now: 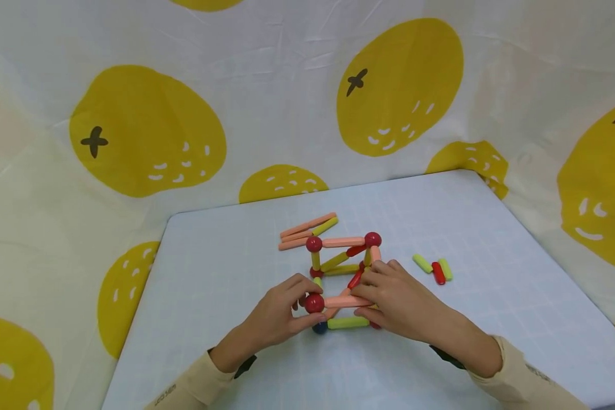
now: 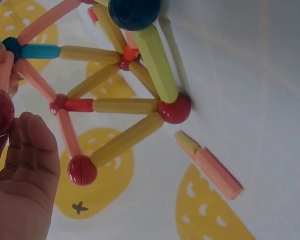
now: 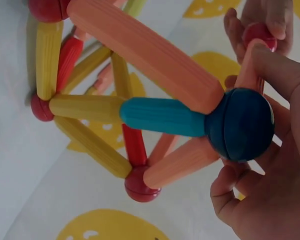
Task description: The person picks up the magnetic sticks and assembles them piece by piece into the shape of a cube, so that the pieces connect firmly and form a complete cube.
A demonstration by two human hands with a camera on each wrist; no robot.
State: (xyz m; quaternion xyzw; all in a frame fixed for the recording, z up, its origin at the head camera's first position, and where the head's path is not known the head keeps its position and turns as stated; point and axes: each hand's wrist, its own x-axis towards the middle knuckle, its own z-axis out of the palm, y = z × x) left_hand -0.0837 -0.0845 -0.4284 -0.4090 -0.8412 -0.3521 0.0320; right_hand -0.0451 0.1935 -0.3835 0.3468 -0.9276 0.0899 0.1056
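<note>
A frame of rods and balls stands on the table (image 1: 225,273). My left hand (image 1: 282,310) pinches the near upper red ball (image 1: 314,303) between thumb and fingers; a salmon rod (image 1: 345,302) runs from it to the right. My right hand (image 1: 402,296) grips that rod's right end beside a dark blue ball (image 3: 241,125), which the head view hides behind the fingers. A teal rod (image 3: 162,117) joins this blue ball. Lower down sit another dark blue ball (image 2: 134,11) and a lime rod (image 2: 157,62).
Behind the frame, salmon rods (image 1: 307,225) and a yellow rod (image 1: 325,226) lie at the back left. To the right are two lime rods (image 1: 422,263) and a red rod (image 1: 438,273). A cloth with yellow fruit shapes (image 1: 277,114) hangs beyond the table.
</note>
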